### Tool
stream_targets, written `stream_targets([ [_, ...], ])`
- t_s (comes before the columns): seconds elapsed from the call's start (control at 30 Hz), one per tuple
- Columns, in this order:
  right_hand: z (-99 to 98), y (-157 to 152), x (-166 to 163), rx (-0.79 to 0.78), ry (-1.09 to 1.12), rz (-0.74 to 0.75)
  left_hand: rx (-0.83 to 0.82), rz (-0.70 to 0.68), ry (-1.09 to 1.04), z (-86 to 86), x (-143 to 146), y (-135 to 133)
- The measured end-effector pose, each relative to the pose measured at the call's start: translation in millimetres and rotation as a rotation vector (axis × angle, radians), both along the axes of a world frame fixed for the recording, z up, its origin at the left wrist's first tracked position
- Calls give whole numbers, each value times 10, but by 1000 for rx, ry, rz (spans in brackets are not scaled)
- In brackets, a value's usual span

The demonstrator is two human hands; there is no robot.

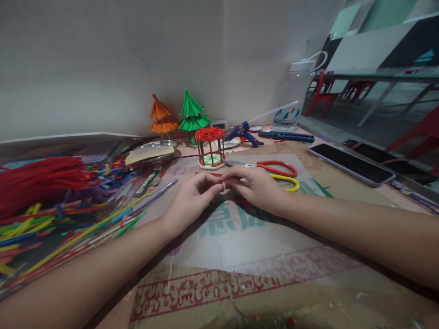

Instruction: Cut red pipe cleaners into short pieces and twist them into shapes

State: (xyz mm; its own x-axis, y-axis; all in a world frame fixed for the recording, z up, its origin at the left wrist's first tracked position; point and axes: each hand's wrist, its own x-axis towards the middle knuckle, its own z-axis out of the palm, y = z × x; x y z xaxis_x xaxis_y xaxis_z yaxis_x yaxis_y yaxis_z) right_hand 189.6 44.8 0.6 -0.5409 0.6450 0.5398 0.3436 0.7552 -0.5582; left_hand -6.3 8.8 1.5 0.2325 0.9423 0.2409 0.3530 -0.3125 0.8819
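Observation:
My left hand (192,196) and my right hand (257,186) meet over the white sheet, fingertips pinched together. Between them is a short red pipe cleaner (208,173), mostly covered by the fingers, with one end sticking out to the left. Just beyond my hands stands a small pavilion frame (210,134) with a red top, dark posts and a pale base. Scissors (277,165) with red and yellow handles lie beside my right hand, partly hidden by it. Behind the frame are a green tiered roof model (192,112) and an orange one (161,114).
Bundles of red pipe cleaners (44,180) and loose coloured ones cover the left side, near a metal dish (151,153) and a pen (164,188). A blue glue gun (244,132), blue pliers-like tool (286,136), water bottle (291,96) and phone (351,163) lie toward the back right.

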Motion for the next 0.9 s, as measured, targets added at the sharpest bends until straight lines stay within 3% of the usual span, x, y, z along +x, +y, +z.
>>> stream_targets([
  [0.47,20,-32,-5,7,-40,23,38,-13,1,-5,-21,3],
  [0.57,18,-22,-23,-150,-13,33,58,-13,-7,-8,-25,11],
  [0.73,16,30,-63,-640,195,144,68,4,-35,-18,-42,30],
  [0.9,60,31,-47,-707,222,153,48,18,-49,-14,-45,38],
])
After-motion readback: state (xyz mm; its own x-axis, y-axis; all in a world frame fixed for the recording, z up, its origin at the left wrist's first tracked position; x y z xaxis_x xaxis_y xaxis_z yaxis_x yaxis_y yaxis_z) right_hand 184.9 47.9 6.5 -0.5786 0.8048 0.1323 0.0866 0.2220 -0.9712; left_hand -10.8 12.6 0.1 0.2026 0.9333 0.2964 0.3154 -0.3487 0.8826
